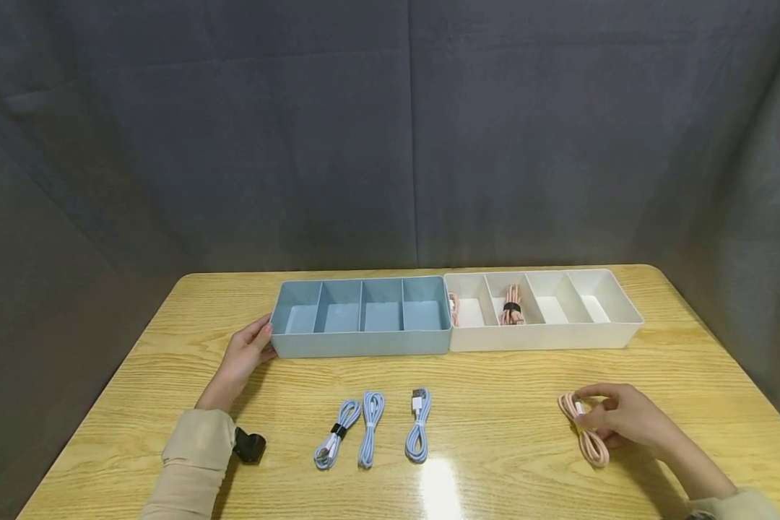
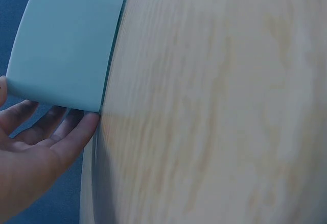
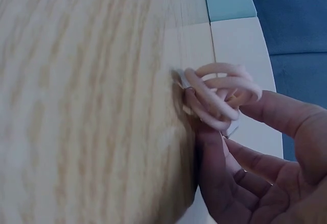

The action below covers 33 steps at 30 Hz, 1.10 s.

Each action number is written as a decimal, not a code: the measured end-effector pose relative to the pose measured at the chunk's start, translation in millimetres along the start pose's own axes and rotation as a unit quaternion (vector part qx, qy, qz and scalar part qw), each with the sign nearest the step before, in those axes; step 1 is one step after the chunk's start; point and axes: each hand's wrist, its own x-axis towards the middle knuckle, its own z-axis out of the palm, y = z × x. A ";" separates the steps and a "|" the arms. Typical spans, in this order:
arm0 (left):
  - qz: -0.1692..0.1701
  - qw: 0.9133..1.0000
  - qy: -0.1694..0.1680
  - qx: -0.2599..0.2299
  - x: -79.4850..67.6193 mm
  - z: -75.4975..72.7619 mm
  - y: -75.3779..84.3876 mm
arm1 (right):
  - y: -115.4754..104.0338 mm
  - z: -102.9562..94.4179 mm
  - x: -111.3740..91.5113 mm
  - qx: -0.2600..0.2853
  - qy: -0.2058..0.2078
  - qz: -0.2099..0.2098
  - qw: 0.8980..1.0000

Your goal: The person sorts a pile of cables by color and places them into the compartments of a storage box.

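1. The right hand (image 1: 630, 417) pinched a coiled pink cable (image 1: 596, 449) between thumb and fingers; whether the cable touched the table (image 1: 500, 412) could not be told.
2. The left hand (image 1: 243, 354) lay with its fingers extended against the left end of a blue tray, the thumb at its rim.
3. The blue tray (image 1: 364, 344), with four compartments, stood to the right of the left hand, toward the far side of the table.
4. A white tray (image 1: 546, 336) adjoined its right end, far of the right hand and the pinched cable.
5. Three blue cables (image 1: 417, 440) lay in a row near of the blue tray, between the hands and well apart from both.
6. Two more pink cables (image 1: 513, 295) lay in the white tray, one in each of its two leftmost compartments.
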 end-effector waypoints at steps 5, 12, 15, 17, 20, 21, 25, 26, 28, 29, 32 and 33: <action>0.002 1.000 -0.001 0.001 -0.1 -0.4 0.3 | -0.8 -0.4 -0.2 0.009 0.002 -0.006 1.000; 0.002 1.000 0.002 -0.001 0.4 0.2 0.2 | -0.1 -2.1 -2.0 0.017 -0.005 -0.017 1.000; 0.003 1.000 0.001 -0.001 0.9 0.3 0.1 | 0.4 -2.9 -2.6 0.019 -0.007 -0.020 1.000; 0.003 1.000 0.002 -0.002 1.0 0.4 0.1 | 1.0 -3.8 -2.7 0.022 -0.009 -0.023 0.999; 0.004 1.000 0.000 -0.004 0.6 0.3 -0.2 | 2.1 -5.7 -2.7 0.022 -0.013 -0.028 0.999; 0.003 1.000 0.001 -0.005 0.4 0.2 -0.3 | 2.3 -6.3 -2.6 0.021 -0.013 -0.028 0.999; 0.004 1.000 0.000 -0.001 -0.1 -0.2 -0.8 | 0.8 -8.9 -2.4 0.016 -0.009 -0.026 1.000; 0.004 1.000 0.000 0.000 -0.2 -0.2 -0.9 | 0.2 -9.5 -2.3 0.016 -0.007 -0.025 1.000; 0.004 1.000 0.001 0.001 0.2 -0.3 -1.3 | -1.5 -10.5 -1.9 0.017 -0.005 -0.023 1.000; 0.004 1.000 0.001 0.000 0.3 -0.2 -1.4 | -2.5 -10.6 -1.7 0.017 -0.003 -0.022 1.000; 0.006 1.000 0.001 0.001 0.5 -0.1 -1.8 | -5.4 -11.5 -0.9 0.021 0.001 -0.020 1.000; 0.007 1.000 0.001 0.001 0.5 0.0 -1.9 | -6.5 -11.9 -0.6 0.022 0.000 -0.022 1.000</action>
